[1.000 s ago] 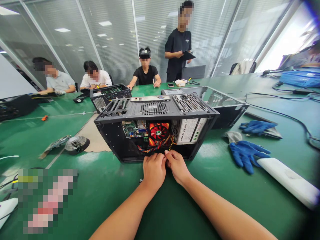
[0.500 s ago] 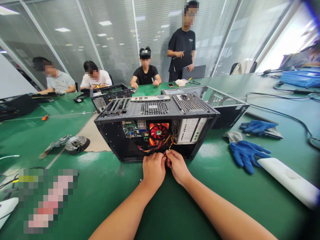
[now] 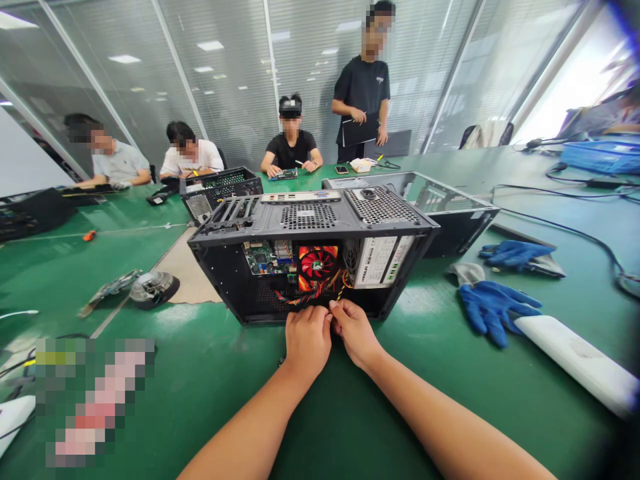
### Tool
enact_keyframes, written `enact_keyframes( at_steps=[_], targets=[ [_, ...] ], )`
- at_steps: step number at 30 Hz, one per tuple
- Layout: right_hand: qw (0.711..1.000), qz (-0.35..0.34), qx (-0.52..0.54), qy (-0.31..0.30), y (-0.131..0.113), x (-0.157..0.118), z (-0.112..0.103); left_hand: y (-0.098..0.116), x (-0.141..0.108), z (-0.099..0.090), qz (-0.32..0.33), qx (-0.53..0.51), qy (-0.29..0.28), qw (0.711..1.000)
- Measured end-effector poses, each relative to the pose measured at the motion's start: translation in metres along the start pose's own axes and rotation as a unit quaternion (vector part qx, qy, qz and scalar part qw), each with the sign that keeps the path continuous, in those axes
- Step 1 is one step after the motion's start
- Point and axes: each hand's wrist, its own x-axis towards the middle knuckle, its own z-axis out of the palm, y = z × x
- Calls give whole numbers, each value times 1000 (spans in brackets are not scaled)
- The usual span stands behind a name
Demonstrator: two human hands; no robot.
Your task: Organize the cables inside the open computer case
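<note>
An open black computer case (image 3: 307, 233) lies on the green table (image 3: 210, 400), its open side facing me. Inside are a red fan (image 3: 318, 265), a circuit board (image 3: 263, 259), a labelled power supply (image 3: 383, 262) and bundled coloured cables (image 3: 305, 297). At the case's lower front edge, my left hand (image 3: 309, 337) has its fingers closed, back up. My right hand (image 3: 356, 330) touches it, thumb and forefinger pinched at the end of the yellow-and-black cable (image 3: 341, 293). What my left fingers hold is hidden.
Blue gloves (image 3: 495, 307) and a white bar (image 3: 570, 360) lie at right. A second case (image 3: 455, 227) and a third (image 3: 220, 190) stand behind. At left are a round metal part (image 3: 154, 289) and cardboard (image 3: 193, 273). Several people are across the table, one standing (image 3: 364, 100).
My hands have barely moved. Across the table, a circuit board now shows by the seated person in black, and the standing person's dark folder has tilted lower.
</note>
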Motion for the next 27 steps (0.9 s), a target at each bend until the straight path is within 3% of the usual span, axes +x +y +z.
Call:
enact_keyframes(
  at_steps=[7, 27],
  targets=[
    [1000, -2, -11, 3, -2, -1, 0, -2, -2, 3, 5, -13, 23, 1000],
    [1000, -3, -20, 11, 1, 0, 0, -1, 0, 1, 18, 2, 3, 1000]
  ],
)
